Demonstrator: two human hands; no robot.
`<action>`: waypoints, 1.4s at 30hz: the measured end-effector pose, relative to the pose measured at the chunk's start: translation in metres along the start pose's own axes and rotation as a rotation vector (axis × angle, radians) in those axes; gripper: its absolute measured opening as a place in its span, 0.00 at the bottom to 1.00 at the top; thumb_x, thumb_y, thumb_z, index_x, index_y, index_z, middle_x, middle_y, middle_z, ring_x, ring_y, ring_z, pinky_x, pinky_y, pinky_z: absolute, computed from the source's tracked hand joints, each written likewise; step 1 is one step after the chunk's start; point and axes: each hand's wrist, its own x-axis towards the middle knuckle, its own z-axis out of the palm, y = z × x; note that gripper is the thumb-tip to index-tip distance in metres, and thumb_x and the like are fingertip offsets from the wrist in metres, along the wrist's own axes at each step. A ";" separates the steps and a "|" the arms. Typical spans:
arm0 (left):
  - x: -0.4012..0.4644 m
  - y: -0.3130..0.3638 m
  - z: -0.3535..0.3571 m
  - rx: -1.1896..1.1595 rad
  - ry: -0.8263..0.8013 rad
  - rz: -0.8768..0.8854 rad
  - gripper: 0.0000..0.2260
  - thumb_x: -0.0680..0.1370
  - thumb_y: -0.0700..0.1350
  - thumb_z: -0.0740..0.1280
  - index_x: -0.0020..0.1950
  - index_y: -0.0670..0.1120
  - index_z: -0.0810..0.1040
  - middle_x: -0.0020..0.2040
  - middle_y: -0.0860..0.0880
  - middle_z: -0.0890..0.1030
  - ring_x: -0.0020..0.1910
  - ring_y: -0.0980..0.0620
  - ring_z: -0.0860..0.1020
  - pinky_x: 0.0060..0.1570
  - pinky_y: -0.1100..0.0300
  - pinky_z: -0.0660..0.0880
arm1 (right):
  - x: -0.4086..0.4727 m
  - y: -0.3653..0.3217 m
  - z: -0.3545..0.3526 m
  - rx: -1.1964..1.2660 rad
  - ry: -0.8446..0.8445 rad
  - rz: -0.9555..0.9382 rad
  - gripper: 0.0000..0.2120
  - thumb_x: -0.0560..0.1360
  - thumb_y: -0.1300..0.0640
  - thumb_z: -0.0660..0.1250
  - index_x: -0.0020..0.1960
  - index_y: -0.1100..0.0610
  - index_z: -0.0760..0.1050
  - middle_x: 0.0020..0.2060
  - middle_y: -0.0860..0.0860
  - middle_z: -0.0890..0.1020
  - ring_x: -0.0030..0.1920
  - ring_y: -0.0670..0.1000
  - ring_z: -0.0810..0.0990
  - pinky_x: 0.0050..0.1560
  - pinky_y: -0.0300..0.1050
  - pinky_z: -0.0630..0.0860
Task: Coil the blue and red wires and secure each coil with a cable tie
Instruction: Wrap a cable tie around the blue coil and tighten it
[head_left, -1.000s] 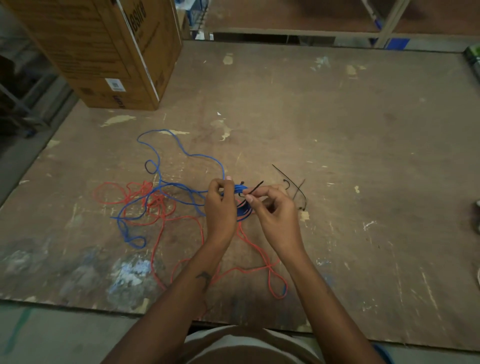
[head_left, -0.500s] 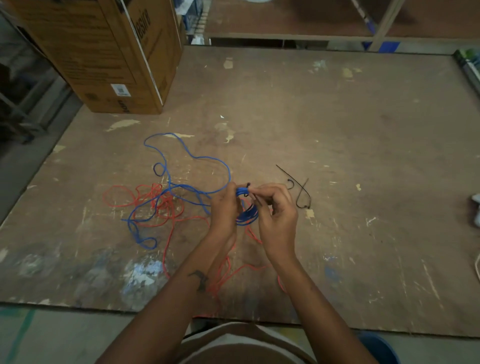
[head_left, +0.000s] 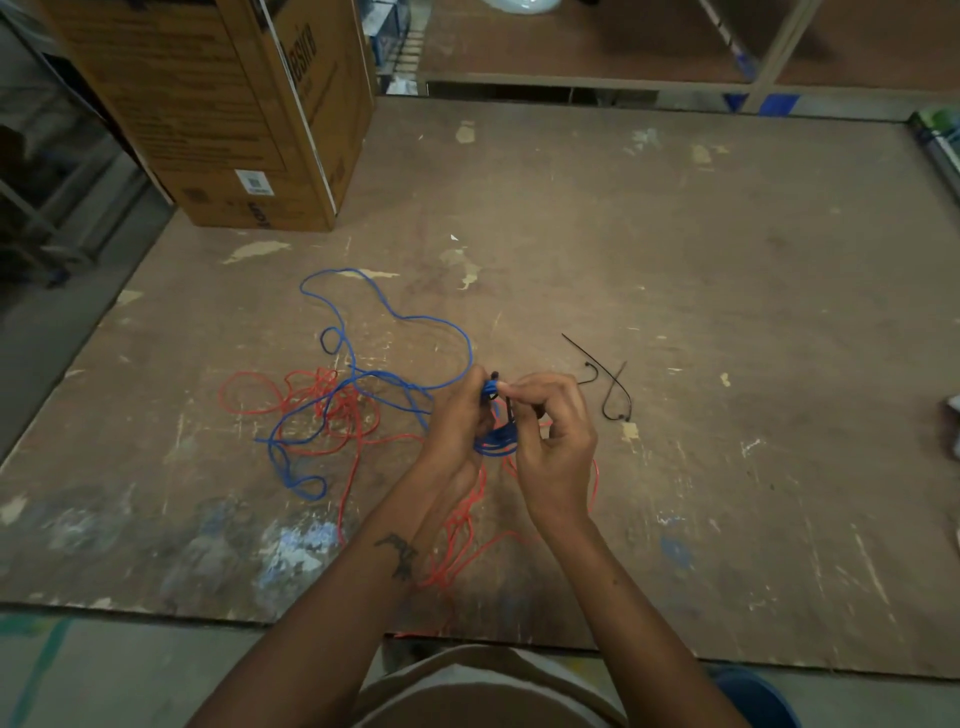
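Head view shows a closed cardboard box (head_left: 234, 114) standing far left on the worn, paint-flecked plywood surface (head_left: 675, 260). The left hand (head_left: 457, 421) grips a small blue wire coil (head_left: 498, 441); the right hand (head_left: 550, 441) pinches a black cable tie (head_left: 511, 410) at the coil's top. Loose blue wire (head_left: 395, 317) and thin red wire (head_left: 322, 410) tangle to the left. Two spare ties (head_left: 613, 389) lie just right.

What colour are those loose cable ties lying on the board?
Black cable ties, seen in the head view.
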 end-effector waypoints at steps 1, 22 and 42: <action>-0.001 0.002 0.000 -0.011 0.007 0.000 0.15 0.80 0.41 0.63 0.35 0.50 0.68 0.31 0.51 0.61 0.24 0.57 0.58 0.24 0.62 0.56 | 0.000 0.000 0.001 0.012 -0.004 0.006 0.12 0.78 0.77 0.70 0.51 0.62 0.86 0.48 0.56 0.82 0.53 0.49 0.83 0.52 0.41 0.76; -0.017 0.008 -0.018 0.168 -0.015 0.486 0.07 0.83 0.46 0.68 0.47 0.50 0.84 0.48 0.51 0.88 0.47 0.52 0.83 0.50 0.60 0.79 | 0.008 -0.046 -0.001 0.624 0.192 0.504 0.08 0.83 0.65 0.69 0.60 0.65 0.83 0.49 0.53 0.88 0.37 0.51 0.81 0.47 0.50 0.82; -0.044 0.016 -0.021 0.319 -0.036 0.672 0.06 0.85 0.41 0.69 0.49 0.47 0.83 0.43 0.55 0.85 0.43 0.60 0.81 0.46 0.64 0.76 | 0.004 -0.054 0.006 0.002 0.158 0.415 0.02 0.77 0.53 0.78 0.49 0.49 0.88 0.39 0.44 0.88 0.36 0.48 0.84 0.42 0.51 0.83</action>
